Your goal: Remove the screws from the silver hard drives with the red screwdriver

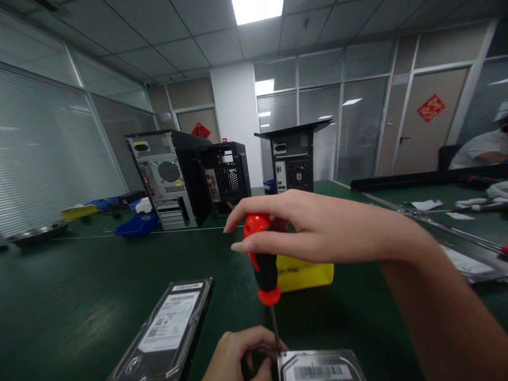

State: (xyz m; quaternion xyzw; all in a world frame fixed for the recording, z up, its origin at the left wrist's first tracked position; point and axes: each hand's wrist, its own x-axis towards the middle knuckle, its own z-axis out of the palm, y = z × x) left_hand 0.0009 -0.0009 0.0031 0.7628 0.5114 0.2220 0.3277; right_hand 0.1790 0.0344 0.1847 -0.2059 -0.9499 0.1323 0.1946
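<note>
My right hand (313,227) is closed around the top of a red and black screwdriver (264,264), which stands upright with its shaft pointing down. Its tip meets the edge of a hard drive (321,368) at the bottom of the view. My left hand (238,357) is curled, fingers pinching at the shaft's lower end beside that drive. A second hard drive (169,330), label up, lies on the green table (79,296) to the left of my left hand.
A yellow bin (305,272) sits behind the screwdriver. Three computer cases (170,177) (226,177) (293,161) stand at the back. Blue trays (137,225) and a metal tray (37,233) lie far left. Another person's sleeve (480,148) shows at the right, by papers and tools.
</note>
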